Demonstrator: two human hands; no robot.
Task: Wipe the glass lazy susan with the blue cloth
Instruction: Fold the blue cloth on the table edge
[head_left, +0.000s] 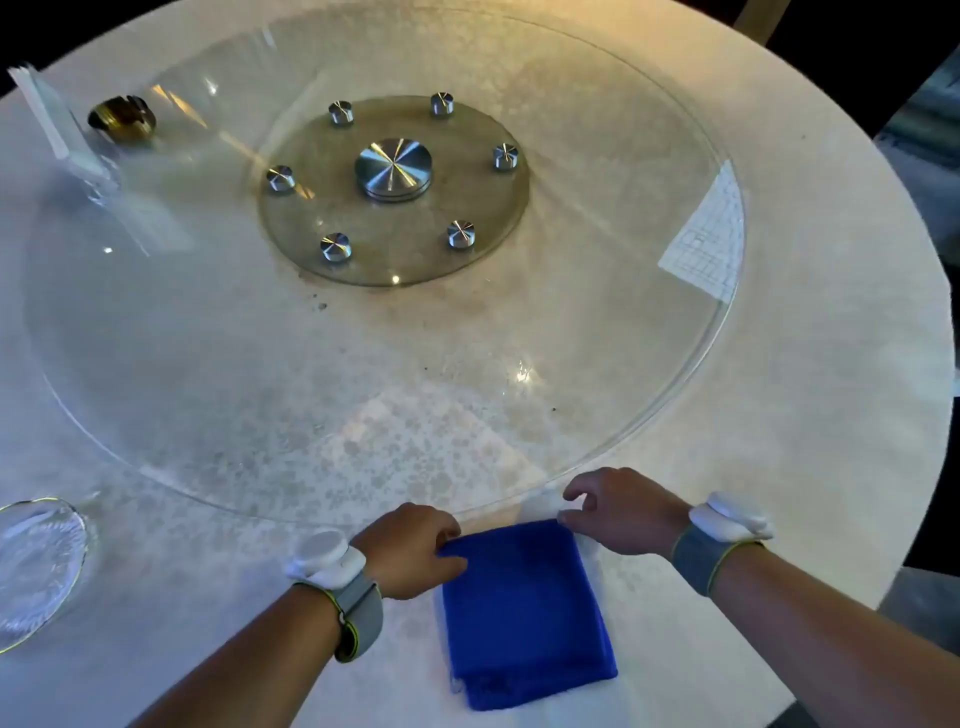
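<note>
The blue cloth (524, 613) lies folded flat on the table (831, 415), its far corners under the fingertips: the left hand (410, 551) pinches one corner narrowly and the right hand (618, 512), fingers curled, pins the other, probably to square the fold for wiping. Just beyond the fingers, the glass lazy susan (208, 389) shows specks, apparently unwiped; its metal hub (393, 167) sits far beyond.
</note>
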